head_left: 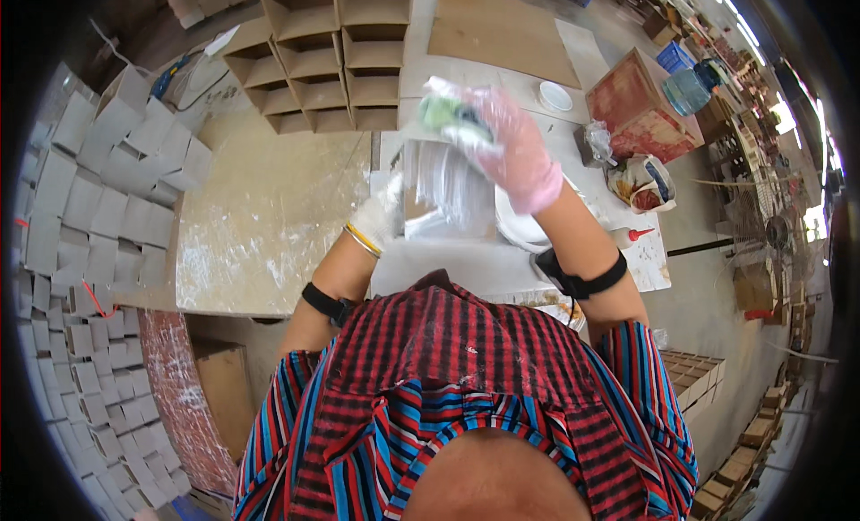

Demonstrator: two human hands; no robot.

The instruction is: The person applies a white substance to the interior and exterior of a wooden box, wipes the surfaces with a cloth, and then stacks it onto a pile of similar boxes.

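Observation:
In front of me on the worktable lies a brown cardboard box (448, 194), its upper face streaked with wet white paste. My left hand (385, 212), in a whitish glove, is closed at the box's left edge and steadies it. My right hand (518, 154), in a pink glove, grips a green sponge (441, 114) smeared with white, above the box's far edge. Motion blurs the sponge, and whether it touches the box I cannot tell. Beside the box, partly behind my right forearm, is a round white container (518, 227).
A divided cardboard rack (345, 73) stands at the far left of the table (260, 216). Stacked pale boxes (85, 207) line the left side. Rightward are a white lid (555, 96), a reddish box (640, 104), a bag (643, 182) and a red-tipped bottle (627, 237).

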